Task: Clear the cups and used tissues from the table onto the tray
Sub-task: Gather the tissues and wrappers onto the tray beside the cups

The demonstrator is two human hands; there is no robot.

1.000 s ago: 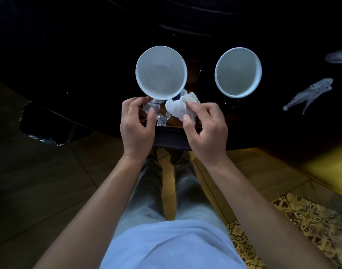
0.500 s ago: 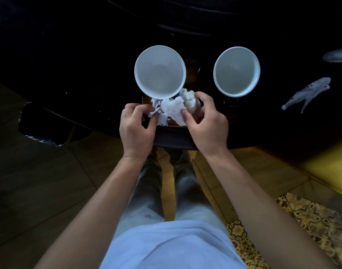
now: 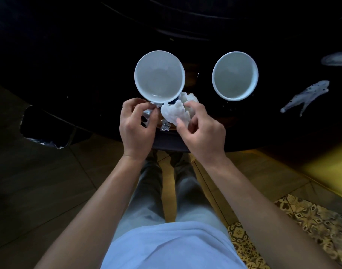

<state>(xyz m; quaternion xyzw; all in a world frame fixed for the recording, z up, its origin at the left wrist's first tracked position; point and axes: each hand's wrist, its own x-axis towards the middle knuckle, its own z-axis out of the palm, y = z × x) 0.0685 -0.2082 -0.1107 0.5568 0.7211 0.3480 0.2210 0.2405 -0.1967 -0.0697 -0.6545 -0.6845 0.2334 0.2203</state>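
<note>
Two empty white cups stand on the dark table, the left cup (image 3: 159,76) close to my hands and the right cup (image 3: 235,75) farther right. My right hand (image 3: 202,131) pinches a crumpled white tissue (image 3: 175,112) just below the left cup's rim. My left hand (image 3: 136,126) pinches a small crinkled clear wrapper (image 3: 148,113) beside the tissue. Another bit of clear wrapper (image 3: 164,126) lies on a brownish surface between my hands, which may be the tray; it is too dark to tell.
The black table (image 3: 88,65) has a rounded front edge near my legs. Pale fish-shaped markings (image 3: 306,96) show at the right of the tabletop. A dark object (image 3: 43,129) sits by the floor at the left. A patterned rug (image 3: 302,226) lies at the lower right.
Both hands drew slightly back toward me with the tissue and wrapper; my right hand's fingers shifted on the tissue. The cups have not moved.
</note>
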